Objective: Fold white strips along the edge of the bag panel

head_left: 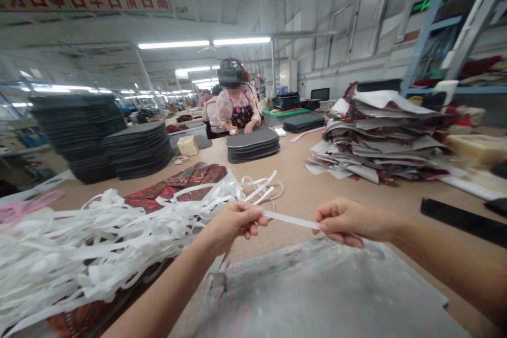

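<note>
Head view: the left hand [236,223] and right hand [346,219] both pinch one white strip [291,219] between thumb and fingers, holding it straight over the tabletop [293,187], near the far edge of a grey sheet [325,290]. A slack pinch might drop it. The tangled heap [91,253] beside the left forearm [172,290] could snag a loose end.

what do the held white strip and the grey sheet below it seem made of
White strip: likely fabric tape or plastic, matte; flat, narrow, no weave visible. Grey sheet: perhaps plastic film, slightly glossy; soft highlights and a rumpled edge.
</note>
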The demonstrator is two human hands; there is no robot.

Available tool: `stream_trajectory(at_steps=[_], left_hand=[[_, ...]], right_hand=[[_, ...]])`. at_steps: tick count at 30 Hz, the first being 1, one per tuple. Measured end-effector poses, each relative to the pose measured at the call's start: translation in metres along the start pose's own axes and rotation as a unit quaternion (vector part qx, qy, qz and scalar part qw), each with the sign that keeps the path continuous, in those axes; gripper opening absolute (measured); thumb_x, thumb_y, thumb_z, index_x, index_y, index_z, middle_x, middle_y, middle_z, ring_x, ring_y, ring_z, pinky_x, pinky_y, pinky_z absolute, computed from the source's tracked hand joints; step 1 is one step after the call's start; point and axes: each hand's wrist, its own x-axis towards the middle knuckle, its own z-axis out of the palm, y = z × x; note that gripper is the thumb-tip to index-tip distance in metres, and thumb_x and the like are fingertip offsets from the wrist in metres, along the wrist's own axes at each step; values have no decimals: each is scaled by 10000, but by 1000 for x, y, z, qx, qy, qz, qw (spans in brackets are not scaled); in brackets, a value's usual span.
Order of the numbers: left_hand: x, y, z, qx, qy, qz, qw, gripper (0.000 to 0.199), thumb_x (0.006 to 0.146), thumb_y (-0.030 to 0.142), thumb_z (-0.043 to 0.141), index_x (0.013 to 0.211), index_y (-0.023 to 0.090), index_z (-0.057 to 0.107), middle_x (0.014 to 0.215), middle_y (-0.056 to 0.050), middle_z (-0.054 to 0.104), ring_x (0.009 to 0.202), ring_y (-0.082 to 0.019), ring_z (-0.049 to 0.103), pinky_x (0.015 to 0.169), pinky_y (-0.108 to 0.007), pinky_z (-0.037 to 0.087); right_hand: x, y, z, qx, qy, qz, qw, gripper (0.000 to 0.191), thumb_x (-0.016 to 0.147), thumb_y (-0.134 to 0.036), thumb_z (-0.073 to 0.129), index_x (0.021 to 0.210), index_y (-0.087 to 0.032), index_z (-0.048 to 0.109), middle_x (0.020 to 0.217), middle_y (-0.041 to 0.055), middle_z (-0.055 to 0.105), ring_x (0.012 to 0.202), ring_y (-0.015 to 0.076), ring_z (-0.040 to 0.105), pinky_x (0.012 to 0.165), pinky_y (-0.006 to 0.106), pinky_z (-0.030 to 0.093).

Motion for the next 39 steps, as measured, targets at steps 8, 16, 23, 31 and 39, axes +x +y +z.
stream_trajectory(at_steps=[8,16,23,31,39], left_hand=[[-2,1,-9,-102,66,49,991,176,844,241,549,806,93,636,621,-30,633,391,-37,457,371,-133,353],[-6,-5,20,-136,68,21,988,273,829,344,586,986,120,591,981,-115,661,756,-129,624,689,-226,468],[-20,-35,70,-4,-90,4,996,252,740,339,680,872,127,652,742,-53,674,694,-123,587,676,-234,412],[-33,-41,37,-109,-83,-99,986,259,748,348,670,863,116,654,784,-59,640,611,-101,588,563,-217,438],[-39,-46,29,-144,-55,-93,984,262,689,315,722,831,100,675,691,-23,573,582,-79,532,625,-248,453]], right_hand=[[12,-6,26,116,-6,-10,993,215,766,-322,621,846,-137,546,538,-62,510,290,-20,282,288,131,106],[19,-16,46,293,112,-117,942,187,757,-229,646,827,-164,485,601,-50,555,380,10,422,369,110,315],[34,-21,52,389,182,-191,883,98,797,-102,548,832,-170,488,661,-23,602,499,46,542,501,143,459],[20,2,35,402,285,-182,851,129,802,-67,526,825,-191,500,726,11,663,655,102,645,678,220,541],[16,5,39,404,285,-167,853,150,773,-95,579,824,-206,492,754,4,679,688,117,660,714,243,547]])
